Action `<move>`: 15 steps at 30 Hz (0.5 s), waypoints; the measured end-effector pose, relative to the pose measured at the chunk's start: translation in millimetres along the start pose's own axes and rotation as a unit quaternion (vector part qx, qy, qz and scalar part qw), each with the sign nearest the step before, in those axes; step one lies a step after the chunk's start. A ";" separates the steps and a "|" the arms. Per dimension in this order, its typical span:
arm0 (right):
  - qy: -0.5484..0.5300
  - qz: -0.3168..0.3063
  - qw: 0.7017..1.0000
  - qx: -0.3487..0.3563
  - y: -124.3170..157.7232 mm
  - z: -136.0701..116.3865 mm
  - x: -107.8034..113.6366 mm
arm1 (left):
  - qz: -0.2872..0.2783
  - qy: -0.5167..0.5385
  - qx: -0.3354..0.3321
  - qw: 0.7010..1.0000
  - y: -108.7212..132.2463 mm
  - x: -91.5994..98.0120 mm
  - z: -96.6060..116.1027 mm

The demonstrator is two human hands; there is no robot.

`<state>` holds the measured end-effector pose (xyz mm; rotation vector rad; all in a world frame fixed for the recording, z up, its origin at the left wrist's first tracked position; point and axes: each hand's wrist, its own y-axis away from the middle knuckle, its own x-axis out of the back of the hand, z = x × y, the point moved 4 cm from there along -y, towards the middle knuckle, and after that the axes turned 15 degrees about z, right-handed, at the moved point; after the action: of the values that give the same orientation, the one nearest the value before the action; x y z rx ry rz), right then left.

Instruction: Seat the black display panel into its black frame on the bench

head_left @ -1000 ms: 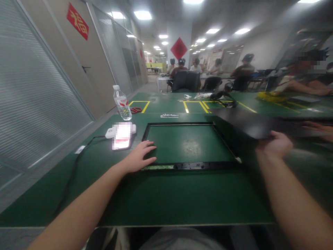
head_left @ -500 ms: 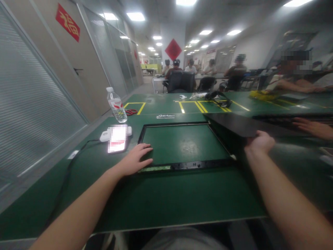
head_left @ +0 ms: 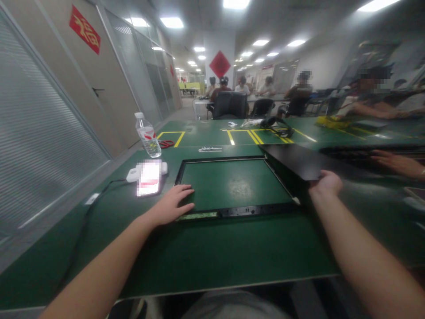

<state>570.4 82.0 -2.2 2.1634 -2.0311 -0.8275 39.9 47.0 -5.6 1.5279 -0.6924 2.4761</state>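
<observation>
Black frame (head_left: 252, 210) lies flat on the green table (head_left: 212, 257), near centre. Left hand (head_left: 172, 206) rests open-palmed on its near left corner. Right hand (head_left: 325, 184) is closed on the near edge of a black panel (head_left: 299, 161), raised just right of the frame. Advised: pin the frame firmly, hold the panel level.

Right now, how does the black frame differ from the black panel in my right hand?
The black frame is an open rectangle showing the green table through it; the black panel is solid. The frame lies flat under the left hand; the panel is held raised by the right hand. Both are black.
</observation>
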 end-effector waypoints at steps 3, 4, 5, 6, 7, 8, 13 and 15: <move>0.017 0.036 0.999 0.011 0.5 3.9 6.2 | -0.003 0.000 0.005 1.000 -0.2 1.4 1.4; 0.023 0.048 0.998 0.014 0.2 5.2 8.7 | -0.003 0.000 0.005 1.000 -0.3 2.1 2.3; 0.027 0.059 0.998 0.017 -0.3 6.4 11.3 | -0.003 0.000 0.005 1.000 -0.4 2.8 3.1; 0.030 0.069 0.997 0.019 -1.0 7.5 13.7 | -0.004 0.001 0.005 1.000 -0.5 3.4 3.8; 0.031 0.077 0.996 0.021 -1.8 8.4 15.8 | -0.004 0.003 0.005 1.000 -0.6 3.7 4.1; 0.030 0.081 0.996 0.022 -2.7 9.2 17.4 | -0.004 0.005 0.005 1.000 -0.7 3.6 3.9; 0.013 0.067 0.998 0.019 -3.0 10.3 18.7 | 0.005 0.002 0.000 1.000 -1.0 -0.6 -1.5; 0.003 0.061 0.998 0.008 -1.9 10.0 18.1 | 0.009 0.000 -0.002 1.000 -1.0 -1.3 -2.7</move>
<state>567.7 68.3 -17.6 2.0238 -2.1483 -0.7906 38.6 49.3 -7.5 1.5276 -0.7143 2.4867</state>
